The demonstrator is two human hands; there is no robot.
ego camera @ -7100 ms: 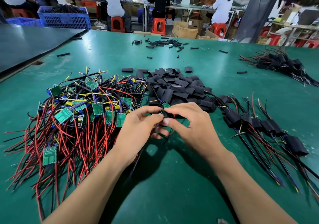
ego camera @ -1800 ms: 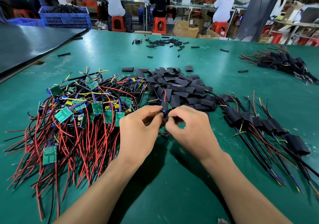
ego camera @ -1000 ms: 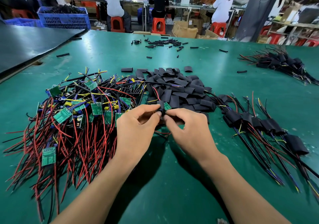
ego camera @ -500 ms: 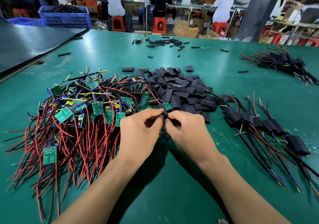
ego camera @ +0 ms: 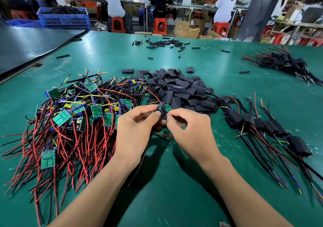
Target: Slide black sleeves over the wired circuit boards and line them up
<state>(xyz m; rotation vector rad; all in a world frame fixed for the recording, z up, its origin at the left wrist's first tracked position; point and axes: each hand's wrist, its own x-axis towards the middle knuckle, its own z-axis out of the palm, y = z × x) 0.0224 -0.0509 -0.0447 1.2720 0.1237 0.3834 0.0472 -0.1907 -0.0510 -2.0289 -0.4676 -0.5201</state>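
Observation:
A black sleeve (ego camera: 162, 108) sits partly over a small green circuit board (ego camera: 168, 107), held above the green table. My left hand (ego camera: 134, 128) pinches the sleeve from the left with thumb and fingers. My right hand (ego camera: 190, 130) pinches the same piece from the right, its other fingers curled. The board's wires run down under my hands. A tangle of bare wired boards (ego camera: 66, 118) lies to the left. Loose black sleeves (ego camera: 180, 90) are piled just behind my hands. A row of sleeved boards (ego camera: 262, 123) lies to the right.
Another bundle of sleeved boards (ego camera: 286, 64) rests at the far right. Short black tube offcuts (ego camera: 166, 44) are scattered near the far edge. A dark table (ego camera: 31, 43) adjoins on the left. People sit on red stools beyond the table, beside a blue crate (ego camera: 64, 19).
The sleeve has gone further over the board, leaving only a green corner showing. My hands stayed in much the same spot, fingers shifting slightly.

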